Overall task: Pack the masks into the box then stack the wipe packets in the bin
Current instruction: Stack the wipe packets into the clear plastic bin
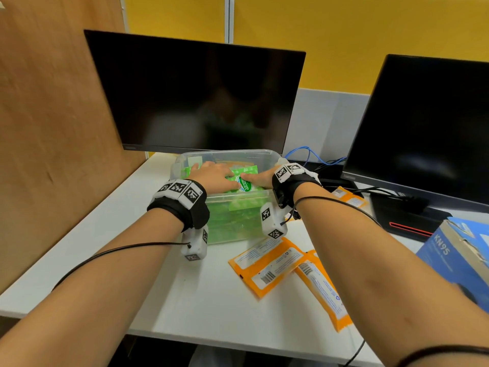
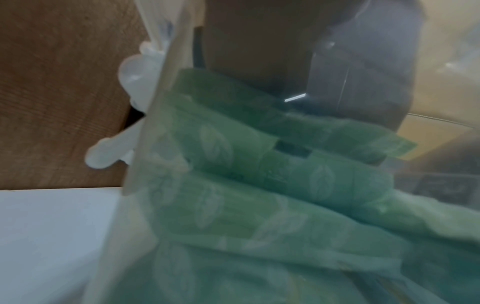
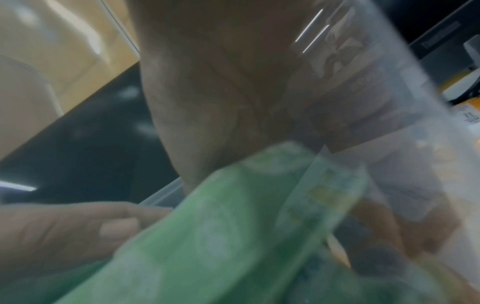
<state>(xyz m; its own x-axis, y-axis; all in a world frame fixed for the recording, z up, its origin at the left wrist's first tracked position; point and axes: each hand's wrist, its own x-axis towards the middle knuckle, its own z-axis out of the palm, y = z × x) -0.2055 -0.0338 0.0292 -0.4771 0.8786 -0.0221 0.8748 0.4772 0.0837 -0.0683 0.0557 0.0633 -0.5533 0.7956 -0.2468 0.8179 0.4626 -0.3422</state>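
The head view looks forward and down across the table [image 1: 185, 300] at the bin [image 1: 235, 200] from above. Each wrist view sits low, close against the bin wall [image 2: 145, 144], facing through it. All three views share the green packets [image 1: 247, 178] [image 2: 259, 205] [image 3: 207, 236].

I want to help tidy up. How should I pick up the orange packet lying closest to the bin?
Take the orange packet by its near long edge, from above. It lies flat on the white desk, and its far end tucks toward the bin, so a thumb-and-finger grip there suits it.
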